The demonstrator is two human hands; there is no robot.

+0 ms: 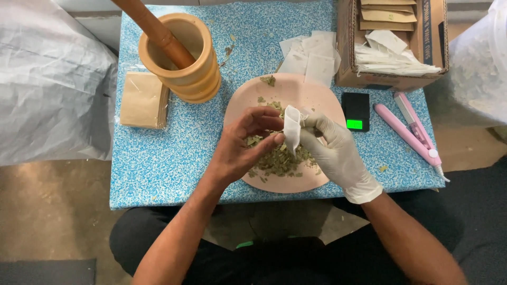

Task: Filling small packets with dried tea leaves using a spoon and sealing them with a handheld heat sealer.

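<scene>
Over a pale pink plate (248, 103) on the blue speckled worktop (158, 153), the right hand (335, 150), in a white glove, pinches a small white paper sachet (291, 128) between thumb and fingers and holds it upright above a heap of dried green leaves (280, 158). The bare left hand (240, 148) has its fingers curled together, the fingertips touching the sachet's lower edge just above the leaves; whether it holds any leaf bits cannot be made out. Beyond the plate, towards the far left, stands a wooden mortar (185, 58) with a wooden pestle (153, 26) leaning inside it, and beside that lies a stack of tan paper envelopes (142, 100). More blank white sachets (311, 55) lie loose just behind the plate. At the far right corner sits an open cardboard box (393, 39) holding more white sachets and brown envelopes. Just right of the plate is a small black pocket scale (355, 111) with a lit green display, and next to it a pink handheld sealer (412, 132) lies at a slant.
</scene>
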